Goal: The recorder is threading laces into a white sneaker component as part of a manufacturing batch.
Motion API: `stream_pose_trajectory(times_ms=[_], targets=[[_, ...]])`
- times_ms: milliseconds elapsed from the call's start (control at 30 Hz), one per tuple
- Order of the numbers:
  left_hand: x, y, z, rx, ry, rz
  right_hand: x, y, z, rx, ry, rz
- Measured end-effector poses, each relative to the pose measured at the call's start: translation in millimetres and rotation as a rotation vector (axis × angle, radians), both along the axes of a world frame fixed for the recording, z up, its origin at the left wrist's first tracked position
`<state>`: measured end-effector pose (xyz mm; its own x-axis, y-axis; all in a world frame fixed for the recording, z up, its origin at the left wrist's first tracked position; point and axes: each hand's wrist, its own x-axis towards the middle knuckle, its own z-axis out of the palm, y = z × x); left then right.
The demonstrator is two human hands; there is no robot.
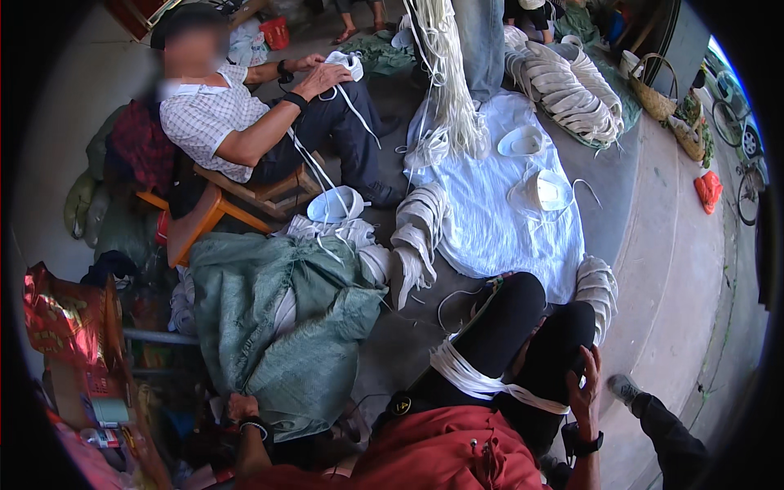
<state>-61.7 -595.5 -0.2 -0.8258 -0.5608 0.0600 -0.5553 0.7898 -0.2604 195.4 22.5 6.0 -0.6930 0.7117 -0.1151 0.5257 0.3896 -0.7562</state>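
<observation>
My left hand (242,406) is closed at the lower edge of a green woven sack (286,327), its fingers partly hidden. Stacked white curved pieces show at the sack's upper edge. My right hand (585,388) rests against the outside of my right leg, fingers apart, with nothing in them. Across both my thighs lies a bundle of flat white cords (465,371), near the right hand. A stack of white curved pieces (598,294) stands beside my right knee. Another stack (420,237) sits beyond my knees, to the left.
A white sheet (490,229) carries two white cup-shaped pieces (545,192); long white cords (445,73) hang over it. A seated co-worker (220,122) handles a similar piece (347,64). Wooden stools (220,216) stand left, a co-worker's shoe (625,389) right.
</observation>
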Motion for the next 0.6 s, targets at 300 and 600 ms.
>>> stream_pose_trajectory(times_ms=[300,600], targets=[[-112,214,-80,0.255,-0.106,-0.993,-6,-3,2,0.021,-0.020,-0.009],[-94,130,-83,0.119,-0.182,-0.562,6,-7,-1,-0.099,0.005,-0.092]])
